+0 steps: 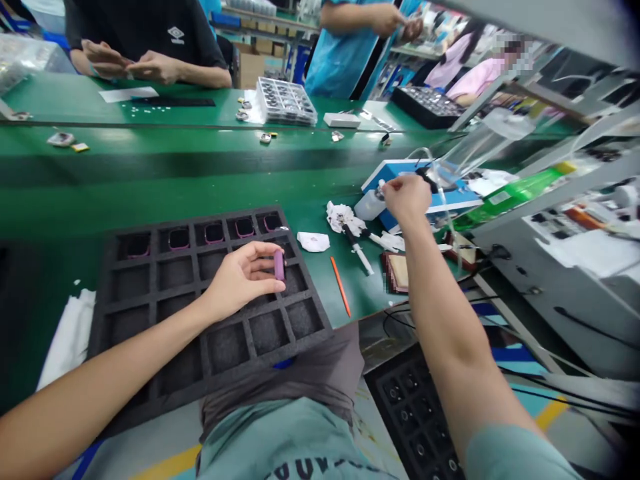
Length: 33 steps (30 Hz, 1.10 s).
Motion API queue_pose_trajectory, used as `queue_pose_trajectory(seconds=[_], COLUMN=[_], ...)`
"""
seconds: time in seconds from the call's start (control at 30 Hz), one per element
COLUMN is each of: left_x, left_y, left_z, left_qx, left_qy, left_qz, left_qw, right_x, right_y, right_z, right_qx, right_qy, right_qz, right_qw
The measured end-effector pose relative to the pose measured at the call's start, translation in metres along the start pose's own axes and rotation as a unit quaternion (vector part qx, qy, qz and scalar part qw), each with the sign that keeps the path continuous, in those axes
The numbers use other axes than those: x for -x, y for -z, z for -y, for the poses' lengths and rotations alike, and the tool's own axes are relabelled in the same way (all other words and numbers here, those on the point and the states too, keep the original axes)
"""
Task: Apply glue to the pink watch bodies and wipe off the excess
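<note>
My left hand (250, 275) is above the foam tray, its thumb and fingers closed on a purple watch case (279, 265) seen edge-on. Below it lies the dark grey foam tray (204, 297), divided into square pockets. Along its far row sit several similar purple-rimmed watch cases (179, 238). My right hand (409, 195) reaches forward to the right with fingers pinched, right by the top of a small white bottle (369, 205). The bottle leans against a blue and white box (395, 172). What the right fingertips hold is hidden.
An orange stick (341, 287), a syringe (361, 257), crumpled white tissue (345, 217) and a brown-framed pad (397, 272) lie right of the tray. A green bottle (515, 195) is farther right. Two co-workers stand or sit across the green bench (215, 183). Below right is another black tray (415, 413).
</note>
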State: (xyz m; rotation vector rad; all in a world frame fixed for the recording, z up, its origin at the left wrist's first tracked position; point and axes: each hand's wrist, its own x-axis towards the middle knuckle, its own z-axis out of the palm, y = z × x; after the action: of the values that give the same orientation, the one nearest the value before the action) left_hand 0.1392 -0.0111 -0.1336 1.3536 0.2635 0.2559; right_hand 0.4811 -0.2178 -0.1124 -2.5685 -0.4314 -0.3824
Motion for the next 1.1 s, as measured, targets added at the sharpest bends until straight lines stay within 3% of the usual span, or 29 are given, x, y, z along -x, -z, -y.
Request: queue_pose_trajectory(seconds=[0.07, 0.13, 0.23, 0.33, 0.4, 0.5, 0.63, 0.8, 0.97, 1.1], left_x=[0.0, 0.001, 0.0, -0.001, -0.001, -0.001, -0.002, -0.003, -0.003, -0.003], left_y=[0.0, 0.0, -0.001, -0.002, -0.003, -0.003, -0.004, -0.004, -0.006, -0.007], left_z=[0.002, 0.006, 0.012, 0.019, 0.022, 0.025, 0.027, 0.027, 0.023, 0.022], left_qx=[-0.007, -0.004, 0.017, 0.036, 0.038, 0.039, 0.043, 0.041, 0.017, 0.029], left_qy=[-0.01, -0.012, 0.005, 0.047, 0.068, 0.074, 0.066, 0.082, 0.106, 0.115], left_qz=[0.011, 0.019, 0.027, 0.042, 0.051, 0.07, 0.076, 0.086, 0.08, 0.087], left_qw=[1.0, 1.0, 0.999, 0.997, 0.996, 0.994, 0.994, 0.992, 0.991, 0.989], right_x=[0.033, 0.082, 0.163, 0.207, 0.209, 0.194, 0.193, 0.201, 0.193, 0.2], right_y=[0.007, 0.014, 0.02, 0.011, -0.001, -0.013, -0.003, -0.001, -0.006, -0.004], right_z=[0.014, 0.037, 0.073, 0.094, 0.096, 0.09, 0.082, 0.08, 0.077, 0.078], right_qx=[-0.028, -0.167, -0.323, -0.371, -0.375, -0.372, -0.388, -0.346, -0.301, -0.317], right_qy=[0.021, 0.114, 0.268, 0.347, 0.35, 0.315, 0.283, 0.376, 0.321, 0.403], right_qz=[-0.012, -0.013, 0.064, 0.173, 0.2, 0.187, 0.136, 0.138, 0.061, 0.118], right_qw=[0.999, 0.979, 0.905, 0.844, 0.834, 0.853, 0.867, 0.849, 0.896, 0.85])
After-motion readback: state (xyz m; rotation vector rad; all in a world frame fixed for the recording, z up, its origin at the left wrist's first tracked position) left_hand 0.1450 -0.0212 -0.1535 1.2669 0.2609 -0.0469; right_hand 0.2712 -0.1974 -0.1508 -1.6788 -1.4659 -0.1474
